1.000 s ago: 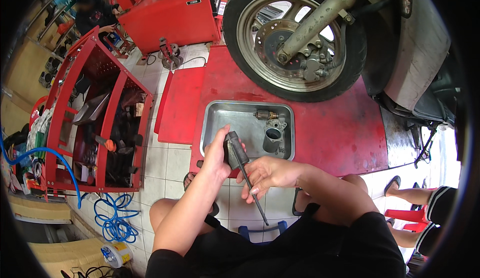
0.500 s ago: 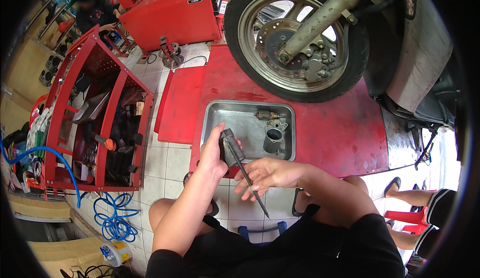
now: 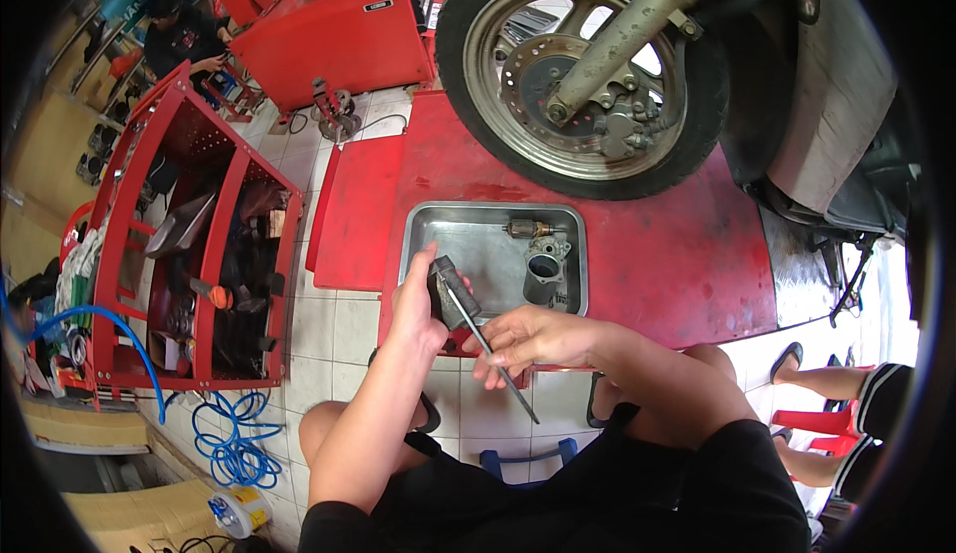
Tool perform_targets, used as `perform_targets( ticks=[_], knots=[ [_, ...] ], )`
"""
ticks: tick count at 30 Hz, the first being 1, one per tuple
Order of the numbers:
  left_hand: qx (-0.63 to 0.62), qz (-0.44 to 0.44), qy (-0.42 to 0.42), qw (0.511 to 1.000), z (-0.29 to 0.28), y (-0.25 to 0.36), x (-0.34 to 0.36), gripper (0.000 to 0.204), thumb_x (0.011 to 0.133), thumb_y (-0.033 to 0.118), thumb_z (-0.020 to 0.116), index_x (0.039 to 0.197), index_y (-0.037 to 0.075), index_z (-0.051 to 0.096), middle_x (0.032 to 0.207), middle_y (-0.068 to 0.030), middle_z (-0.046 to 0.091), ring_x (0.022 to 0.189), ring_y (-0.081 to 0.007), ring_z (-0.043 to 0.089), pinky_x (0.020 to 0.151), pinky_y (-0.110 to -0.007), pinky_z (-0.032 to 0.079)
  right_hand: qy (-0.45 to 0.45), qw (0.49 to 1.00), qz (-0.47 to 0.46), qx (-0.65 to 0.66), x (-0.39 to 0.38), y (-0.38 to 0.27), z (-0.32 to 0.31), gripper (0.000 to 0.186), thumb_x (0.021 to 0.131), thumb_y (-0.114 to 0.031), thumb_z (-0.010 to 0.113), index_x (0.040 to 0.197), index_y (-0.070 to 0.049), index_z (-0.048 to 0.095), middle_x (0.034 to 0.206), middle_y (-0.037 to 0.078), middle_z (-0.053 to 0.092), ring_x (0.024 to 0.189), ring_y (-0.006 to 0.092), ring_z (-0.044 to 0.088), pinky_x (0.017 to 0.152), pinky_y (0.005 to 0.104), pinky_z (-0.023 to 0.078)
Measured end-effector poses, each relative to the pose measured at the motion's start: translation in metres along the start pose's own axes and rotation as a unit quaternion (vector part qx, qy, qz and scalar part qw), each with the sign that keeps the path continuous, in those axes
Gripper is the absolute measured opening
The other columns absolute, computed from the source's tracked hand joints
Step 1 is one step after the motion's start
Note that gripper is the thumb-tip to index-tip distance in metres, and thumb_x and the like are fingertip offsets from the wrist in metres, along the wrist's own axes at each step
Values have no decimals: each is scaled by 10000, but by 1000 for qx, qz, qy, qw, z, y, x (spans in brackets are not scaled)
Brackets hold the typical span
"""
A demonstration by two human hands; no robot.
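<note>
My left hand (image 3: pixel 410 304) is wrapped round a dark, cylindrical metal motor part (image 3: pixel 462 287) and holds it tilted over the near left corner of a steel tray (image 3: pixel 406 254). A thin, dark metal rod (image 3: pixel 515 390) is gripped in my right hand (image 3: pixel 528 337). Its upper end lies against or just over the dark part; the lower end points down toward my knees. Inside the tray, on its right side, sit a round-mouthed metal housing (image 3: pixel 544 272) and a small motor armature (image 3: pixel 528 228) with a copper-coloured section.
The tray rests on a red platform (image 3: pixel 687 264), beneath a motorbike's front wheel (image 3: pixel 468 105). To the left stands a red tool cart (image 3: pixel 199 376), with a coiled blue hose (image 3: pixel 234 443) near it. Another person's legs (image 3: pixel 827 389) are at right; one more person (image 3: pixel 184 40) is far left.
Both hands have shifted slightly left, and the rod's angle has changed a little. The dark part and the rod stay in my grip.
</note>
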State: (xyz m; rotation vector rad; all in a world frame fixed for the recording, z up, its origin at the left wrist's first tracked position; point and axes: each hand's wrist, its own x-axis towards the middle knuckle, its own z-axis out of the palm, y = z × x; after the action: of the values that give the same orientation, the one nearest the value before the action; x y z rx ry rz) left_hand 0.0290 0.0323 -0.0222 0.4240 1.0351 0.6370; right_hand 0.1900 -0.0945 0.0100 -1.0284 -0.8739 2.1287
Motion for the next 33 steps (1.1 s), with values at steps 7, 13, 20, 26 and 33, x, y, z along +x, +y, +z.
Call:
perform_targets(
  ticks=[7, 13, 20, 26, 33],
  knots=[
    [1, 9, 11, 1000, 1, 1, 1, 423, 889, 451, 697, 898, 41, 593, 770, -104, 620, 697, -234, 640, 642, -377, 559, 97, 992, 4, -78, 0, -9, 3, 607, 866, -119, 794, 1340, 136, 512, 842, 86, 673, 755, 130, 649, 711, 277, 524],
    [-24, 21, 1, 999, 3, 1, 4, 379, 878, 373, 743, 905, 22, 603, 763, -107, 618, 677, -240, 646, 608, -390, 555, 107, 990, -50, -78, 14, 4, -8, 313, 872, -185, 807, 1071, 37, 709, 800, 30, 636, 668, 90, 568, 638, 241, 471],
    [2, 30, 26, 999, 3, -3, 4, 368, 899, 391, 712, 915, 42, 598, 773, -91, 624, 685, -219, 638, 608, -382, 553, 121, 990, -39, -53, 23, 15, -10, 239, 990, -202, 660, 1023, 32, 699, 910, 62, 709, 869, 117, 658, 770, 289, 535],
    [19, 72, 64, 995, 4, 0, -2, 314, 880, 296, 770, 934, 17, 635, 814, -89, 648, 674, -182, 633, 620, -356, 544, 334, 881, -184, -279, 30, 8, -2, 237, 979, -233, 650, 1008, 1, 678, 641, 101, 607, 576, 173, 588, 600, 336, 470],
    [6, 65, 46, 997, 19, -11, -13, 317, 892, 274, 759, 974, -12, 649, 906, -102, 669, 777, -188, 668, 696, -348, 569, 395, 820, -230, -344, 49, -10, 5, 226, 893, -214, 745, 939, -3, 679, 547, 99, 525, 477, 207, 505, 527, 363, 420]
  ],
)
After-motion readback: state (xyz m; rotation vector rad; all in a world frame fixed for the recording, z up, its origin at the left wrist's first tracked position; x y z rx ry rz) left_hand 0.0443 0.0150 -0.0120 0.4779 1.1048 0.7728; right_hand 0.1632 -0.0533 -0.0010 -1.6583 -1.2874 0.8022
